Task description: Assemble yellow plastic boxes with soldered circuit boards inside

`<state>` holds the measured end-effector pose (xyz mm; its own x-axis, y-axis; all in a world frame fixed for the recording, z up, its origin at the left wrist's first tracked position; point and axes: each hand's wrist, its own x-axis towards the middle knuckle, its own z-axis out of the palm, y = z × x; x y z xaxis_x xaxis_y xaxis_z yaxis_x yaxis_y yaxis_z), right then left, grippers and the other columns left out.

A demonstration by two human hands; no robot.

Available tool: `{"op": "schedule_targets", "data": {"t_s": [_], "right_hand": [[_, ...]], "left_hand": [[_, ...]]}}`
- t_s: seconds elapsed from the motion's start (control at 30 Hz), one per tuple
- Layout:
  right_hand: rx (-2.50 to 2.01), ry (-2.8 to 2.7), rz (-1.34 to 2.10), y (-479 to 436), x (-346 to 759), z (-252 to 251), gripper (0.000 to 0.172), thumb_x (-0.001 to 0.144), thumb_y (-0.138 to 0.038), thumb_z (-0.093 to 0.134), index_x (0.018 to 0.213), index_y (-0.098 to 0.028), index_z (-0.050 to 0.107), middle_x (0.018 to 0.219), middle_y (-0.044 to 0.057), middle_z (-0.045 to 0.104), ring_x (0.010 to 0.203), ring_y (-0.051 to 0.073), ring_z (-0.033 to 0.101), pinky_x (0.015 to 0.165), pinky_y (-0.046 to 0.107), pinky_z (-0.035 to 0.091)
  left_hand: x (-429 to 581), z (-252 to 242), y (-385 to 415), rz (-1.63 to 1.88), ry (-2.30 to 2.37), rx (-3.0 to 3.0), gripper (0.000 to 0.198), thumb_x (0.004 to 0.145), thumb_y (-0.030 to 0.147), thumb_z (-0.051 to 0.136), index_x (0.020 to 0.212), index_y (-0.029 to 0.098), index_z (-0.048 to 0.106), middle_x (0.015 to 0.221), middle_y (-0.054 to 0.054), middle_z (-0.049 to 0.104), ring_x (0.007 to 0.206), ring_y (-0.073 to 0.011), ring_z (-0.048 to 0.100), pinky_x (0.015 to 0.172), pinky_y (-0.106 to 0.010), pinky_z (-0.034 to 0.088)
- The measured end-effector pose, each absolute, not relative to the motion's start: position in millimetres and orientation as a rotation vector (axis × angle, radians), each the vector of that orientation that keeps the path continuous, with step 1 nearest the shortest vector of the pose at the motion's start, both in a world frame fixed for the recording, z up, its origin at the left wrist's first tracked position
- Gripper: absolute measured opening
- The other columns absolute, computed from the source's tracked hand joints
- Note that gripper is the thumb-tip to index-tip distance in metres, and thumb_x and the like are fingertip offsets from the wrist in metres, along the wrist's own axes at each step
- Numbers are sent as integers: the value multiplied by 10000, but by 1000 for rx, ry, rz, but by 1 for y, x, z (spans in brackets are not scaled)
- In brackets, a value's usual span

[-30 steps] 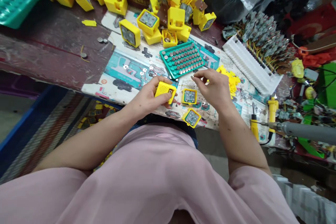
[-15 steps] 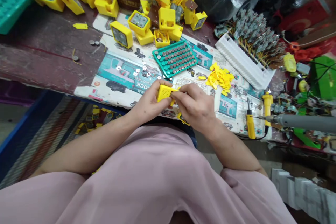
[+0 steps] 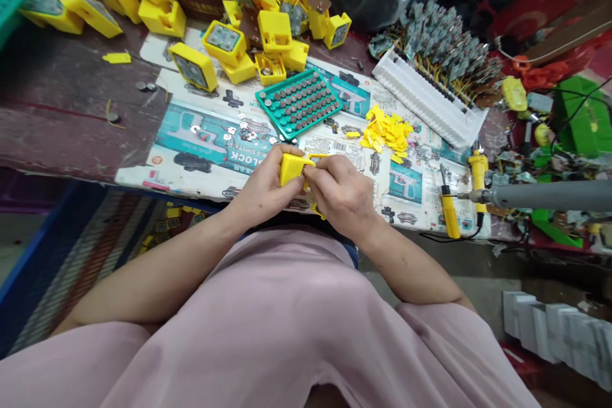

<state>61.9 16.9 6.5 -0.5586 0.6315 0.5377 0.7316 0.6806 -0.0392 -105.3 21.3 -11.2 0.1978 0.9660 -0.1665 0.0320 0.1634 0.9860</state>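
My left hand [image 3: 268,186] is closed on a small yellow plastic case [image 3: 291,169] that has a grid of tiny holes in its face. My right hand [image 3: 342,194] is pinched against the right edge of this case, fingertips pressed together. Yellow plastic shows behind and below the right fingers, and whether it belongs to the same case I cannot tell. Both hands are over the front edge of the bench. Just beyond them lies a green tray [image 3: 299,102] with rows of round metal button-like discs. A heap of small yellow plastic pieces [image 3: 386,132] is to its right.
Yellow cases [image 3: 194,67] are piled at the back left. A white rack [image 3: 428,99] with wired parts stands at the right, near a yellow-handled tool [image 3: 449,213] and a grey rod-shaped tool [image 3: 549,196]. A blue-edged crate [image 3: 29,255] sits below the bench.
The view has shifted, so the bench things appear further left and slightly higher. Both hands keep their hold at the yellow case; the right fingers have moved only slightly.
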Motion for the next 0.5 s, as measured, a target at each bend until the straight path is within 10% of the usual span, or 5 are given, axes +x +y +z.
{"op": "schedule_targets", "data": {"t_s": [0.5], "right_hand": [[-1708, -2725, -172, 105, 130, 6, 260, 975, -226, 489, 1091, -185, 718, 1182, 101, 728, 1038, 287, 568, 821, 423, 426]], "left_hand": [[-112, -4, 32, 963, 1001, 718, 431, 619, 283, 744, 953, 190, 489, 719, 20, 689, 572, -156, 684, 526, -253, 544]]}}
